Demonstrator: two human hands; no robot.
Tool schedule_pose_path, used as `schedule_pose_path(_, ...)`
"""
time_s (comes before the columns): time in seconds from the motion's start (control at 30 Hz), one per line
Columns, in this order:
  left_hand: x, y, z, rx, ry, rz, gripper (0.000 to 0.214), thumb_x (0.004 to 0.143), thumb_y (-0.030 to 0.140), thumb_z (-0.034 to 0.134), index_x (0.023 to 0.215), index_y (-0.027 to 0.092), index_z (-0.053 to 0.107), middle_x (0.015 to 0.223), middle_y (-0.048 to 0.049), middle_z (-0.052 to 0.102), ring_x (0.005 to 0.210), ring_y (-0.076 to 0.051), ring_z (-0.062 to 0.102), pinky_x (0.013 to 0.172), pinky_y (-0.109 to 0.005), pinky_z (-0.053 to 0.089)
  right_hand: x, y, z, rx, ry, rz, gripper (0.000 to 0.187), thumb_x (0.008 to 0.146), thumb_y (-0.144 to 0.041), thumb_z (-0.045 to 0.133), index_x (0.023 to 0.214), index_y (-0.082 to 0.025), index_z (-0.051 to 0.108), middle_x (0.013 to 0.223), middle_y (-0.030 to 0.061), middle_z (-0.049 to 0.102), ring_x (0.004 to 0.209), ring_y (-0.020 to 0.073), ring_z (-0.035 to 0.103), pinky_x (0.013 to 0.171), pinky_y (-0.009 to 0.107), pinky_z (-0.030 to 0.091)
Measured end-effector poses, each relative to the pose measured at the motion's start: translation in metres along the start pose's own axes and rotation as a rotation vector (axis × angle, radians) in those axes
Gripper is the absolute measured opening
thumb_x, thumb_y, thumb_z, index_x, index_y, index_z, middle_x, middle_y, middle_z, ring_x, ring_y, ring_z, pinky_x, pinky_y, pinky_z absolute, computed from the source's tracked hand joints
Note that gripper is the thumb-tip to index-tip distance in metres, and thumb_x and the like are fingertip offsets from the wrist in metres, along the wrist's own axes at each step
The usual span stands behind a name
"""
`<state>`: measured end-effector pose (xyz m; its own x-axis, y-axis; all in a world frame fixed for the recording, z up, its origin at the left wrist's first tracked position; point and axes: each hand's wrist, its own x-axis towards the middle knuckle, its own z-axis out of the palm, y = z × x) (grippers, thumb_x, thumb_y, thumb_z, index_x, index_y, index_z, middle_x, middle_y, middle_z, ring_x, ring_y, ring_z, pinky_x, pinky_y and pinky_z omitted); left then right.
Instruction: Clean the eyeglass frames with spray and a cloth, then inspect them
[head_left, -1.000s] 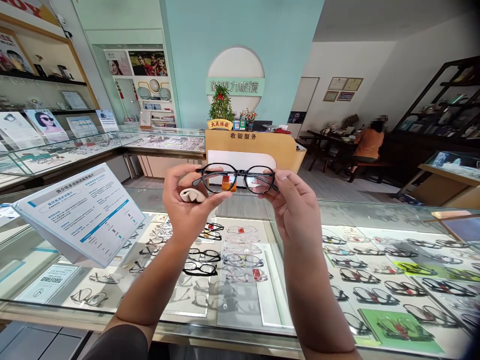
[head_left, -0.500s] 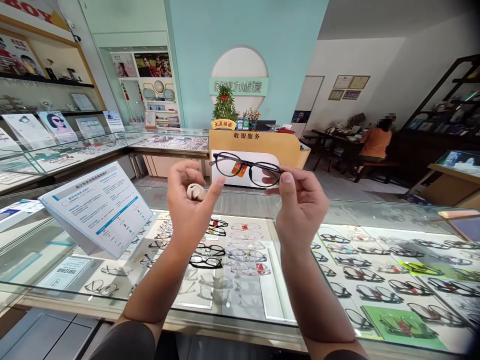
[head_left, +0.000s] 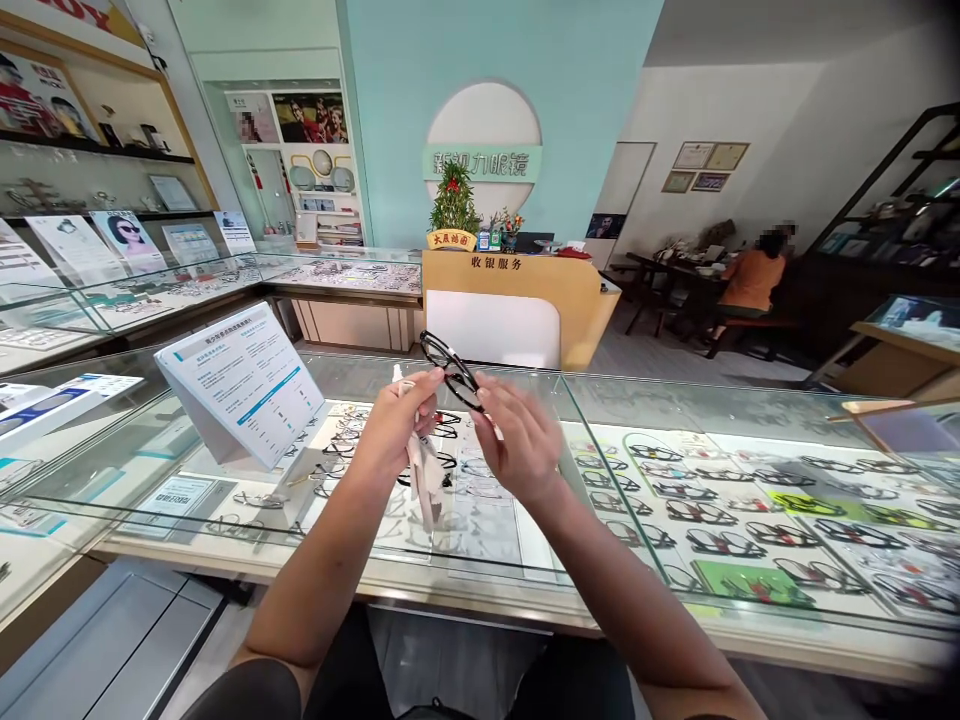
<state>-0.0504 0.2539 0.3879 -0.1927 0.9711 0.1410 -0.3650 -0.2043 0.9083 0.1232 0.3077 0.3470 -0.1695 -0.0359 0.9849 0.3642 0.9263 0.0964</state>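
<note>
A pair of black-rimmed eyeglasses (head_left: 452, 370) is held edge-on above the glass counter, one lens higher than the other. My right hand (head_left: 521, 435), smeared by motion, grips the frame at its lower right end. Crumpled in my left hand (head_left: 397, 425) is a cream cleaning cloth (head_left: 426, 475), its loose end hanging down below the palm. My left thumb reaches the near side of the eyeglasses. Whether the cloth touches a lens I cannot tell.
Under the glass top of the display case (head_left: 360, 575) lie rows of eyeglasses (head_left: 701, 510). A folded white sign (head_left: 244, 390) stands on the left. Beyond is a yellow cashier desk (head_left: 517, 280); a person in orange (head_left: 752, 280) sits at the back right.
The eyeglasses have come down and leftward, turning from face-on to edge-on. My hands have drawn together. The cloth, earlier balled in my left palm, now hangs loose. My view has tipped down.
</note>
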Motion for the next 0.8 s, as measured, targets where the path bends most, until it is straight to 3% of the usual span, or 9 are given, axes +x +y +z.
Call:
schedule_pose_path(0.2, -0.018, -0.008, -0.014, 0.037, 0.087, 0.020, 0.053, 0.063, 0.055, 0.103, 0.084, 0.017, 0.072, 0.055, 0.0115, 0.037, 0.049, -0.005, 0.026, 0.048, -0.021, 0.022, -0.035, -0.019, 0.000, 0.045, -0.129, -0.054, 0.036, 0.102, -0.017, 0.074, 0.136, -0.030, 0.071, 0.134, 0.0121, 0.085, 0.118, 0.0285, 0.084, 0.091, 0.045, 0.073)
schedule_pose_path(0.33, -0.019, -0.002, -0.039, 0.470, 0.140, 0.211, 0.036, 0.078, 0.050, 0.092, 0.086, 0.017, 0.079, 0.060, 0.0060, 0.049, 0.056, -0.010, 0.035, 0.056, -0.026, 0.026, -0.059, -0.003, 0.001, 0.025, -0.173, 0.036, 0.031, 0.098, -0.017, 0.071, 0.127, -0.028, 0.069, 0.104, 0.0081, 0.084, 0.091, 0.0258, 0.079, 0.080, 0.043, 0.064)
schedule_pose_path(0.47, -0.003, 0.014, -0.066, 1.019, -0.037, 0.302, 0.025, 0.088, 0.045, 0.081, 0.088, 0.020, 0.084, 0.070, -0.0001, 0.067, 0.062, -0.015, 0.047, 0.066, -0.028, 0.033, -0.082, 0.048, 0.011, -0.119, -0.159, 0.354, 0.017, 0.100, -0.017, 0.059, 0.111, -0.024, 0.069, 0.097, 0.0112, 0.076, 0.091, 0.0278, 0.069, 0.083, 0.044, 0.057)
schedule_pose_path(0.63, 0.034, 0.018, -0.082, 1.637, -0.232, 0.224, 0.023, 0.097, 0.042, 0.071, 0.102, 0.027, 0.087, 0.082, -0.0040, 0.079, 0.075, -0.023, 0.063, 0.070, -0.031, 0.034, -0.113, 0.112, 0.018, -0.186, -0.151, 0.560, 0.021, 0.096, -0.012, 0.048, 0.100, -0.024, 0.065, 0.094, 0.0099, 0.069, 0.089, 0.0277, 0.063, 0.080, 0.041, 0.050)
schedule_pose_path(0.8, 0.056, -0.002, -0.078, 1.899, -0.472, 0.115, 0.024, 0.099, 0.033, 0.066, 0.110, 0.028, 0.087, 0.117, -0.0058, 0.087, 0.105, -0.030, 0.074, 0.075, -0.033, 0.039, -0.134, 0.139, -0.003, -0.261, -0.107, 0.682, 0.022, 0.088, -0.007, 0.047, 0.093, -0.025, 0.059, 0.095, 0.0092, 0.067, 0.087, 0.0271, 0.061, 0.080, 0.041, 0.046)
